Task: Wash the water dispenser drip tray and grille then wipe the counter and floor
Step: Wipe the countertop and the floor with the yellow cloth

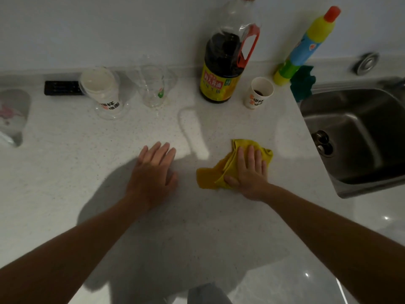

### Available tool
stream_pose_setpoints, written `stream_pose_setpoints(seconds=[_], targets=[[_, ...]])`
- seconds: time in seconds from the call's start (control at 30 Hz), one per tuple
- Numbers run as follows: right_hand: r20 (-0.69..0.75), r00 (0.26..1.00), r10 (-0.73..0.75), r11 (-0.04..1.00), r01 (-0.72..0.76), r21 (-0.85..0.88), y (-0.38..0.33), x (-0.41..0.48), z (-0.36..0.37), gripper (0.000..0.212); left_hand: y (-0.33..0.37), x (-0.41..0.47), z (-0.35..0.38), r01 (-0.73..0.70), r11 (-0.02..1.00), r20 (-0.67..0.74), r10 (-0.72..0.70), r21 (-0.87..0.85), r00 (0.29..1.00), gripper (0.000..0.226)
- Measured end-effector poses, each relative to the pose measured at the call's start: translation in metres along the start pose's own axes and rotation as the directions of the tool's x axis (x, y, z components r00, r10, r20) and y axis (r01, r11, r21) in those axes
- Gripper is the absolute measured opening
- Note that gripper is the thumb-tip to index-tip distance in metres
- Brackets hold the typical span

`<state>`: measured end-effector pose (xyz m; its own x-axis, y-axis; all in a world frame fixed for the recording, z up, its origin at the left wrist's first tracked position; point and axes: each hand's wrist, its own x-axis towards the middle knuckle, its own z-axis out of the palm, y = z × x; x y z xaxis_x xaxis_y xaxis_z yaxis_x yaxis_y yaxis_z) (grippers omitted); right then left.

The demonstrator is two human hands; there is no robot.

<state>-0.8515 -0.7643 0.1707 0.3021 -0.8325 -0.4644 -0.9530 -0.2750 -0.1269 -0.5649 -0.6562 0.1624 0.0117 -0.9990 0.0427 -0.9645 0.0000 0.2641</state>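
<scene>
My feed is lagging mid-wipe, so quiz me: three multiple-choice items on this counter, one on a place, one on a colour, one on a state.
1. Where is the sink?
A. at the counter's right end
B. at its left end
C. behind the soy sauce bottle

2. What colour is the cloth?
A. blue
B. yellow
C. white

3. What is the left hand doing?
A. lifting a glass
B. gripping the cloth
C. lying flat and empty on the counter

Answers: 1 A, the steel basin sits at the right edge. 2 B, it shows yellow under the right hand. 3 C, the fingers are spread on bare surface.
</scene>
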Motion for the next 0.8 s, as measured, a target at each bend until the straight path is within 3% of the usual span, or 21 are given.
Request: stream_pose_setpoints(seconds=[0.17,0.33,0.4,0.57,0.7,0.8], targets=[[0.271,0.911,-0.311,0.904,0.372,-0.211,0.026,0.06,-0.051,0.114,-0.002,0.0,0.001,-0.025,0.999,0.016,0.025,0.034,1.0,0.069],[0.427,0.676,-0.601,0.553,0.737,-0.389,0.012,0.093,-0.086,0.121,0.002,-0.001,0.002,-0.023,0.999,-0.01,0.024,0.039,1.0,0.063],[0.46,0.612,-0.643,0.464,0.789,-0.402,0.007,0.096,-0.093,0.118,0.004,0.001,0.001,-0.009,1.0,-0.029,0.01,0.016,1.0,0.061],[0.49,0.542,-0.683,0.36,0.833,-0.42,0.007,0.078,-0.083,0.117,0.005,-0.002,-0.002,0.005,1.0,-0.03,-0.004,0.031,1.0,0.059],[0.457,0.547,-0.701,0.383,0.83,-0.405,0.013,0.036,-0.061,0.116,0.008,-0.003,-0.003,0.039,0.996,0.048,-0.043,0.078,0.998,0.064],[0.425,0.602,-0.676,0.472,0.796,-0.379,0.017,-0.005,-0.037,0.117,0.013,-0.007,-0.006,0.068,0.992,0.087,-0.077,0.106,0.993,0.066]])
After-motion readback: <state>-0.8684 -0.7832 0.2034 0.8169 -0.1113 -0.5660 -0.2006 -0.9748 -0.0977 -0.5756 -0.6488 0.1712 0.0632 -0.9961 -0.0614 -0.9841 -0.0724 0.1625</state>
